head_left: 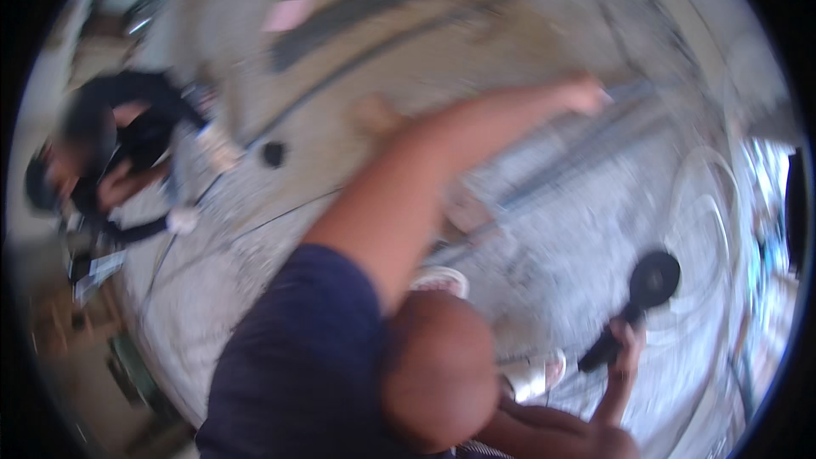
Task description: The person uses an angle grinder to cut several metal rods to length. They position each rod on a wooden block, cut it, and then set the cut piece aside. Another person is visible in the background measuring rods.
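My right hand (627,347) is closed round the dark body of an angle grinder (602,348), whose black disc (654,279) points up and away from me. My left arm stretches far out to the upper right. At its end my left hand (582,95) is smeared by motion, beside the far end of a long grey metal bar (565,161). Whether its fingers grip the bar cannot be made out. My bent knee (440,370) shows at the bottom middle, below the arm.
At the left another person (115,140) in dark clothes and pale gloves crouches near a long thin bar (314,89). A pink sheet (287,14) lies on the dusty concrete floor. A pale hose or cable (722,195) loops at the right. A wooden crate (81,319) stands lower left.
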`<state>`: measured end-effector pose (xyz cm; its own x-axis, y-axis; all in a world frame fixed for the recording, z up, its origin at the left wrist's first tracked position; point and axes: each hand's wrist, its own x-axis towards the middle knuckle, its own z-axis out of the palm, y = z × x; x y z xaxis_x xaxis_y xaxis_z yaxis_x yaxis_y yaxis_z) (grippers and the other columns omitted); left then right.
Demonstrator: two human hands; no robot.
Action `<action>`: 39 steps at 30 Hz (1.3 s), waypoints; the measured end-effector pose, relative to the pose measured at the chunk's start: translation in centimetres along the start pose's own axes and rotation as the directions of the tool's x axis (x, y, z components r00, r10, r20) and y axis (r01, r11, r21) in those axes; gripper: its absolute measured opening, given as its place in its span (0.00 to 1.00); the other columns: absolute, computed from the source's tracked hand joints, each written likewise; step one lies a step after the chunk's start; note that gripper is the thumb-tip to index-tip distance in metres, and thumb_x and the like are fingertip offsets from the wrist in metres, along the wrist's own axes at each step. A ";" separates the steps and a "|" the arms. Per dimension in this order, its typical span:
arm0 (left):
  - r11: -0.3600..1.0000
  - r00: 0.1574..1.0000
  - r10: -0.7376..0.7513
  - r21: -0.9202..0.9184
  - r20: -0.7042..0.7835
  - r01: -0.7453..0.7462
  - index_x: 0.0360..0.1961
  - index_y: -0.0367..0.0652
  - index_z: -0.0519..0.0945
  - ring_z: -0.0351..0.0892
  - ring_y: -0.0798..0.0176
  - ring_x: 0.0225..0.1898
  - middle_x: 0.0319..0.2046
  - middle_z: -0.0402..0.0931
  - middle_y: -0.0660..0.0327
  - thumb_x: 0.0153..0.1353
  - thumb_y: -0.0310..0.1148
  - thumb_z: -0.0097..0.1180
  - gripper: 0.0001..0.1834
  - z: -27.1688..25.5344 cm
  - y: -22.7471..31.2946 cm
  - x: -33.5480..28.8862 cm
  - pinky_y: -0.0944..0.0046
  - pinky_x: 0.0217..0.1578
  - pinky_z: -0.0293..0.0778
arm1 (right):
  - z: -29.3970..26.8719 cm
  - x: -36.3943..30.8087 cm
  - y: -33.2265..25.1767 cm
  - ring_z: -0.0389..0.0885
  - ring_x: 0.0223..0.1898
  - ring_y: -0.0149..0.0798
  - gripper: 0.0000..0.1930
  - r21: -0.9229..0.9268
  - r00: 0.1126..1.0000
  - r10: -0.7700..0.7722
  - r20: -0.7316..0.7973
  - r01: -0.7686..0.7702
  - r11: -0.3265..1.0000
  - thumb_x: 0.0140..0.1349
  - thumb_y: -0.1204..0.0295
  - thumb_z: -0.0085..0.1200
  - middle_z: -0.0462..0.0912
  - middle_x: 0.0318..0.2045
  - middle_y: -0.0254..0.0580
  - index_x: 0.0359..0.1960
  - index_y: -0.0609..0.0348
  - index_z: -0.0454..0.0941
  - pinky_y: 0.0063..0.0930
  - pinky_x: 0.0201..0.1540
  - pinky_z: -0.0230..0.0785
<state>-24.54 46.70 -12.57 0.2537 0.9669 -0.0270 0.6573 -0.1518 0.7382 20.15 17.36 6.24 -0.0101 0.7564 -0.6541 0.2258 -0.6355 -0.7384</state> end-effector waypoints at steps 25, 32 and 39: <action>0.805 0.919 -0.317 -0.446 0.233 0.390 0.46 0.37 0.83 0.70 0.68 0.22 0.29 0.78 0.62 0.80 0.41 0.50 0.18 -7.0 5.2 -4.5 0.61 0.23 0.69 | 16.1 1.9 -7.5 0.85 0.54 0.48 0.42 -0.585 0.966 0.031 0.257 0.130 0.800 0.45 0.67 0.74 0.85 0.53 0.51 0.65 0.61 0.72 0.41 0.61 0.75; 0.758 0.900 -0.396 -0.488 0.181 0.432 0.52 0.37 0.84 0.72 0.68 0.27 0.30 0.80 0.63 0.79 0.42 0.52 0.18 -7.4 6.4 -5.9 0.63 0.28 0.70 | 15.4 1.8 -4.5 0.86 0.53 0.50 0.40 -0.556 0.958 -0.132 0.253 0.256 0.791 0.43 0.66 0.75 0.86 0.50 0.52 0.62 0.61 0.74 0.40 0.59 0.75; 0.813 0.897 -0.431 -0.389 0.100 0.434 0.55 0.41 0.85 0.79 0.65 0.35 0.37 0.85 0.63 0.79 0.44 0.53 0.19 -7.4 6.7 -6.2 0.59 0.40 0.75 | 15.0 2.0 -4.5 0.86 0.51 0.51 0.39 -0.530 0.969 -0.122 0.214 0.220 0.819 0.43 0.66 0.75 0.87 0.49 0.51 0.61 0.60 0.74 0.41 0.58 0.75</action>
<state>-27.00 41.20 -2.50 0.0148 0.9121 -0.4096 0.3687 0.3758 0.8502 4.51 19.39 5.75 -0.2456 0.7773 -0.5792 0.6990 -0.2719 -0.6614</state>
